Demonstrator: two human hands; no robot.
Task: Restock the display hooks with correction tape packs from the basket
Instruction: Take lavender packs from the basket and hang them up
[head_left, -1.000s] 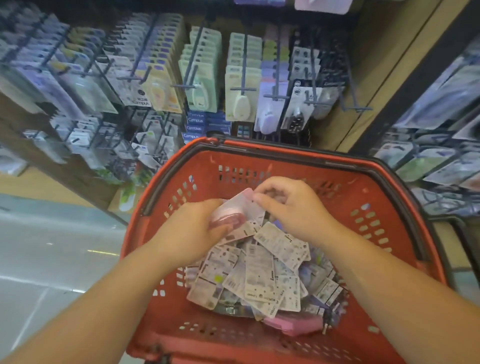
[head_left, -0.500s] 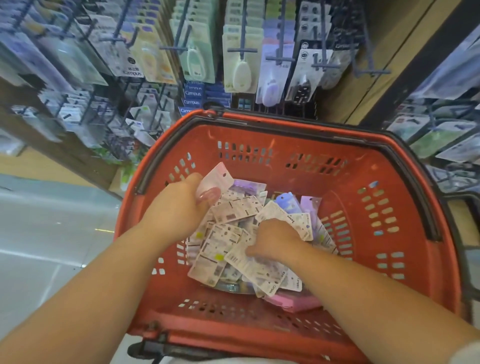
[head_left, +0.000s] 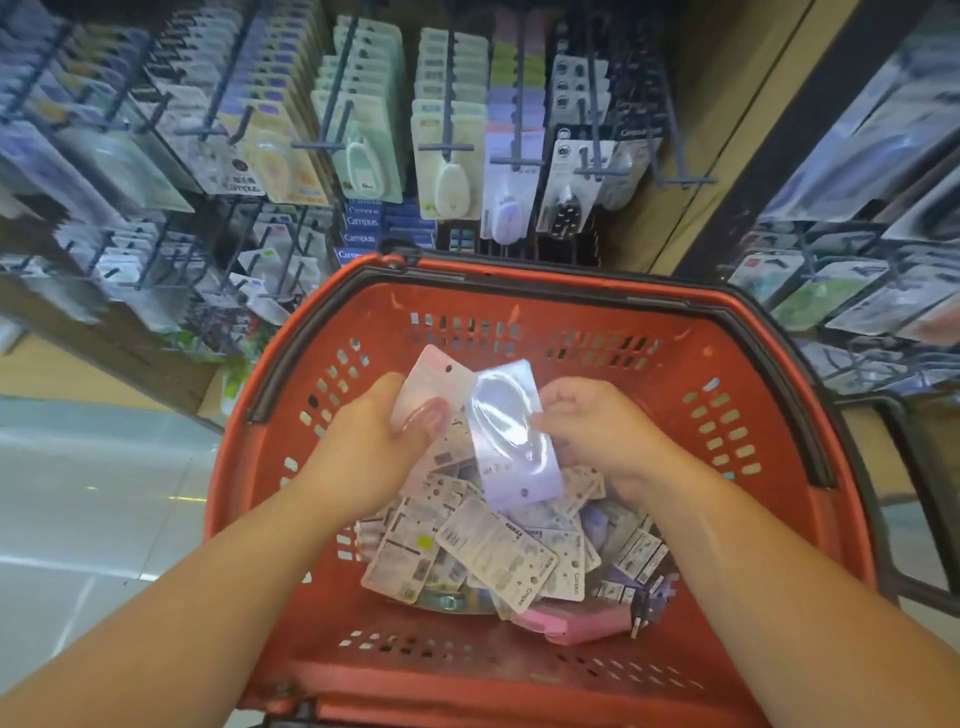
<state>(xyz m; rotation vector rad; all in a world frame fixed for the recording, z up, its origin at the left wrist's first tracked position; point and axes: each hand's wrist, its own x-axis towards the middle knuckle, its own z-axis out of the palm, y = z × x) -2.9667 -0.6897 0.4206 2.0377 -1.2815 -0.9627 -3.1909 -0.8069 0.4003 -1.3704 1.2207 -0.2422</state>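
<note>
my right hand (head_left: 587, 431): pinches lilac pack (head_left: 511, 441) by its right edge
my left hand (head_left: 363, 447): grips pink pack (head_left: 431, 384)
axis: lilac pack lies lengthwise toward hooks (head_left: 445, 149), ahead past basket (head_left: 675, 374) rim

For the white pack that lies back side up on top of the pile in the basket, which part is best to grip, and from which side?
Pinch its near short end, by the Campus print. The white pack lies flat and tilted on other packs, and that end seems to stick out past them. Come from the near right, thumb on top.
</note>
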